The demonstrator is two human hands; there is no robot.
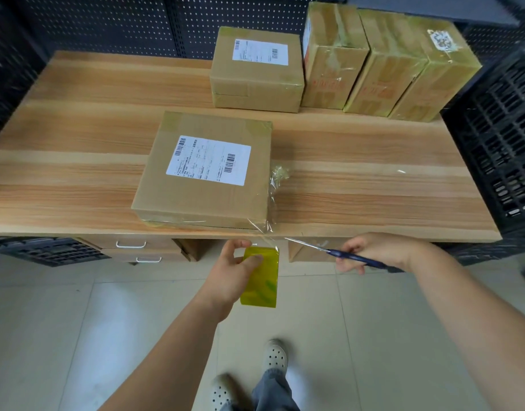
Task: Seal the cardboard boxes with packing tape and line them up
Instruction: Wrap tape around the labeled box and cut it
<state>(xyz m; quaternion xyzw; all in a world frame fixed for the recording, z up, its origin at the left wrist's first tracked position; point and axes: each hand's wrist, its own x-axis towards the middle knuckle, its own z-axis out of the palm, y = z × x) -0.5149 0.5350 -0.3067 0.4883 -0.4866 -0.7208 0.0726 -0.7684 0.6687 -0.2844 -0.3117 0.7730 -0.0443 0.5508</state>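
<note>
My left hand (231, 271) grips the yellow tape roll (261, 277) just below the front edge of the table (374, 173), at about 5 o'clock from the flat box (202, 173) that lies near this edge. A clear strip of tape (268, 229) runs from the roll up to the near right corner of this box and is not cut yet. My right hand (371, 250) grasps the scissors (344, 255) at 3 o'clock from the roll, with the blades pointing at the strip. At 1 o'clock from the flat box, four boxes (338, 60) stand in a row at the back and look already taped. I judge most of the work is done: the strip must be cut and pressed down, then this box joins the row.
</note>
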